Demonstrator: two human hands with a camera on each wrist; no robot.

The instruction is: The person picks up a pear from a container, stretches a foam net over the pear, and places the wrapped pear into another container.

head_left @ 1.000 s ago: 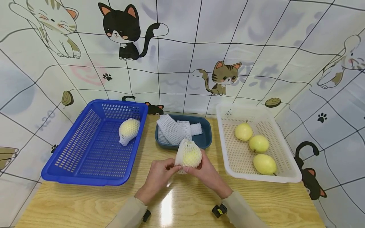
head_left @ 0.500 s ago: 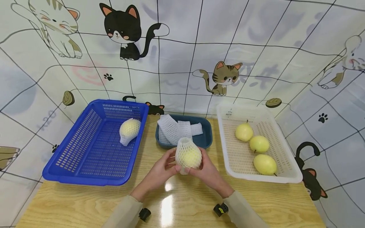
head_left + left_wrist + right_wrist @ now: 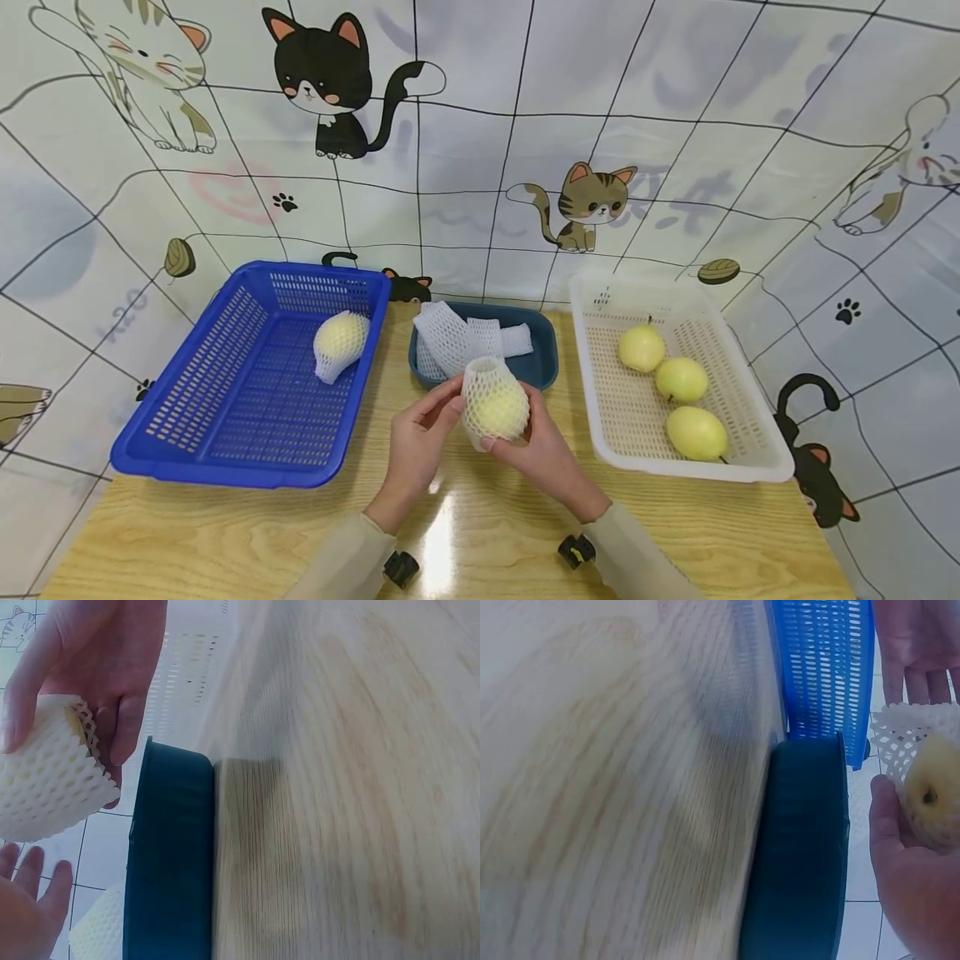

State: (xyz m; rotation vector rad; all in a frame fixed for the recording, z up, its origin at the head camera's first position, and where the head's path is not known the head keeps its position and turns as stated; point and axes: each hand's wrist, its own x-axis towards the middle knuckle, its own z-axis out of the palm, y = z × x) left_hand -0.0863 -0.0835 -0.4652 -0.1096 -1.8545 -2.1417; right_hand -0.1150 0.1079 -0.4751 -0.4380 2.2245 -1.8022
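Note:
A yellow pear (image 3: pixel 501 413) sits inside a white foam net sleeve (image 3: pixel 480 372), above the table. My right hand (image 3: pixel 551 454) grips the wrapped pear from the right, thumb across its near side. At the left of the sleeve, my left hand (image 3: pixel 420 442) has its fingertips close to the netting. In the left wrist view the left hand's fingers (image 3: pixel 54 894) are fairly straight and spread. The right wrist view shows the pear's dark-centred end (image 3: pixel 930 796) at the sleeve's open side.
A blue basket (image 3: pixel 161 408) at left holds one netted pear (image 3: pixel 341 337). Behind the hands, a dark teal tray (image 3: pixel 542 367) contains several foam nets (image 3: pixel 453 342). The white basket (image 3: pixel 600 433) at right holds three bare pears (image 3: pixel 697 432). A cat-patterned sheet (image 3: pixel 465 150) hangs behind the wooden table (image 3: pixel 510 542).
The left hand first pinched the sleeve's lower edge, then cupped its left side, and has now moved up that side. The right hand keeps its grip on the pear throughout.

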